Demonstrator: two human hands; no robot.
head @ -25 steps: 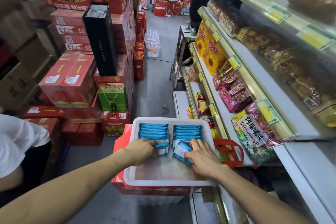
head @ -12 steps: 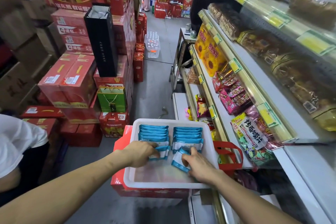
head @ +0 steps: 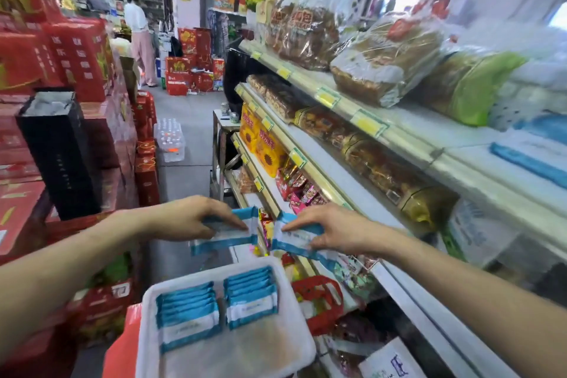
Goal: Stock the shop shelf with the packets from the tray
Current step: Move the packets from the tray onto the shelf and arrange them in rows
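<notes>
A white tray (head: 294, 337) sits low in front of me on a red box, holding two rows of blue-and-white packets (head: 250, 298). My left hand (head: 190, 218) is raised above the tray, shut on a blue-and-white packet (head: 227, 238). My right hand (head: 328, 230) is level with it, shut on another packet (head: 293, 238). Both hands hover beside the shop shelf (head: 395, 135) on the right, near its lower tiers. At the far right of the upper tier lie similar blue packets (head: 534, 159).
The shelf tiers carry bread bags (head: 383, 61), yellow sunflower packs (head: 264, 144) and pink snacks (head: 294, 187). Red cartons (head: 76, 58) and a black box (head: 58, 150) stack on the left. A person (head: 139, 37) stands far down the aisle. A red basket (head: 319, 294) is beside the tray.
Both hands have lifted out of the tray, each with a packet, and risen toward the shelf. The view has tilted upward.
</notes>
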